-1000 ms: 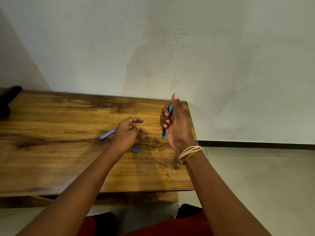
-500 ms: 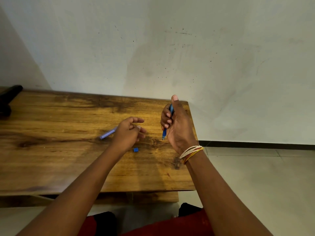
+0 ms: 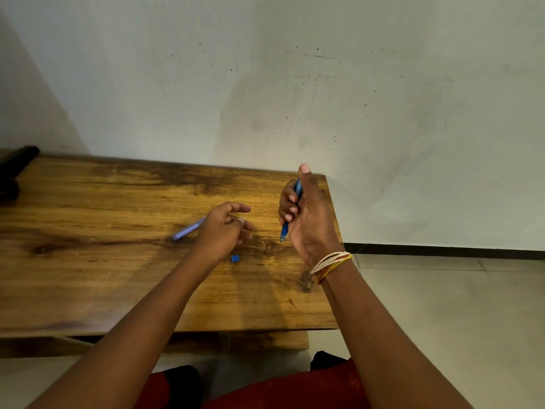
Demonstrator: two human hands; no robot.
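Note:
My right hand point(image 3: 306, 219) grips a blue pen point(image 3: 285, 230) in a fist, held upright above the wooden table point(image 3: 103, 276), tip pointing down and thumb raised over the top end. My left hand point(image 3: 221, 231) hovers just left of it with fingers loosely curled; I see nothing held in it. A pale blue pen part point(image 3: 188, 228) lies on the table behind the left hand, one end hidden by it. A small blue piece point(image 3: 235, 258) lies on the table below the left hand.
A black object point(image 3: 14, 169) sits at the table's far left edge. The table's right edge runs just beside my right hand, with tiled floor point(image 3: 442, 320) beyond. A plain wall stands behind the table.

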